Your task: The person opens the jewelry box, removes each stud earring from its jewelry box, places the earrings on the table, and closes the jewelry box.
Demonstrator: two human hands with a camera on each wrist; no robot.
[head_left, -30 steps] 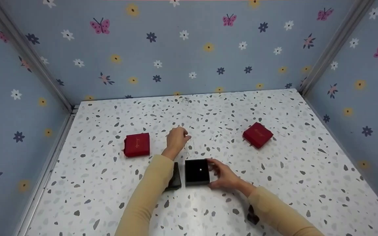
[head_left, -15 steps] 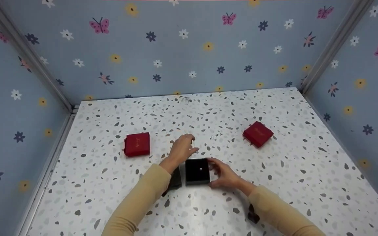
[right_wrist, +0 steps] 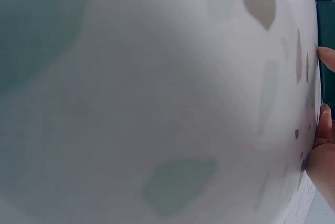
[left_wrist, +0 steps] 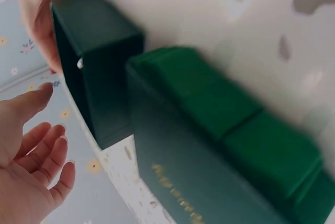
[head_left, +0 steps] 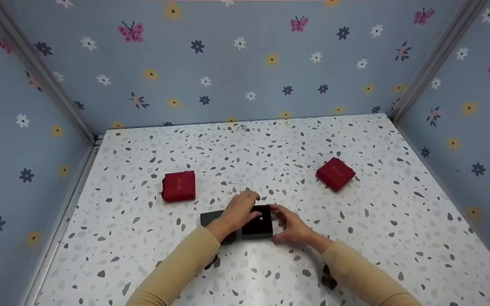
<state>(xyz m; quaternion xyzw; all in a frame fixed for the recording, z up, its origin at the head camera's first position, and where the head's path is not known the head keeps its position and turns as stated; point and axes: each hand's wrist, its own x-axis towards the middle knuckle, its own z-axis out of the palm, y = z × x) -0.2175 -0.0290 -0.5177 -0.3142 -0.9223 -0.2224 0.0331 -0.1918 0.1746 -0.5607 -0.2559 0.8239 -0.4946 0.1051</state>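
A small dark green jewelry box, standing uncovered, shows a black inside with a pearl-like bead in it. My right hand grips its right side between thumb and fingers; the right wrist view catches the fingertips on its green wall. Above the box's left part hovers my left hand. In the left wrist view its fingers are loosely bent with nothing visible between them. Left of the box, partly under that hand, lies a green lid with gold lettering and a green ribbon.
Two red boxes with gold lettering lie farther back, one at the left and one turned cornerwise at the right. Thin, faint chains lie on the speckled tabletop behind the box. Patterned blue walls enclose the back and sides.
My left hand has come back from beyond the box, moving nearer and slightly right, until it is over the box's left part. My right hand keeps its grip, and the box stays put.
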